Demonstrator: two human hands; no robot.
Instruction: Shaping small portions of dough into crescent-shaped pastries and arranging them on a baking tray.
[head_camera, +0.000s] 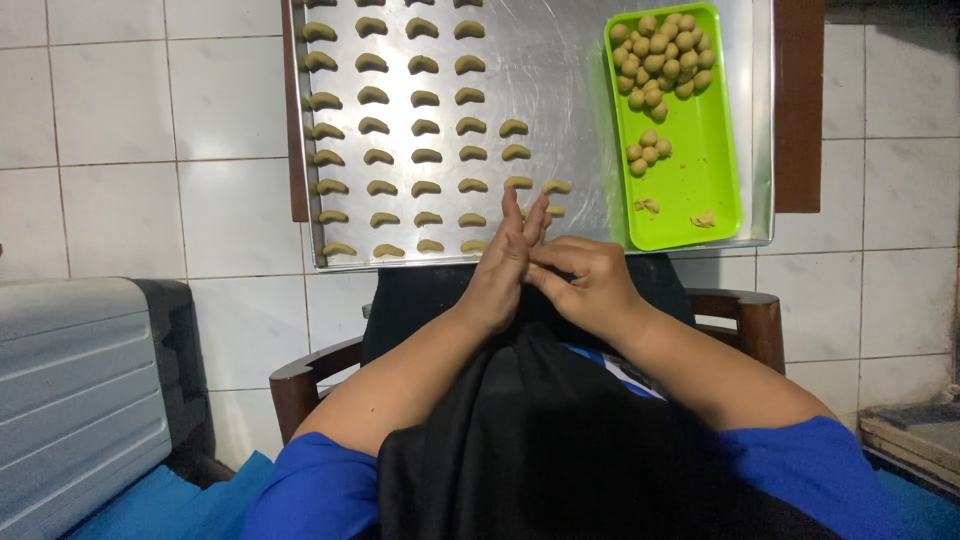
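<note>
Black cloth covered the lap at bottom centre; above it, left hand with straight fingers met curled right hand, whether pinching dough unclear, just below the metal baking tray of crescent-shaped dough pieces, with a green tray of dough balls at upper right.

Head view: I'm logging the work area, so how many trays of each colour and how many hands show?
silver baking tray: 1
green tray: 1
hands: 2, the left hand and the right hand
Total: 4
</note>
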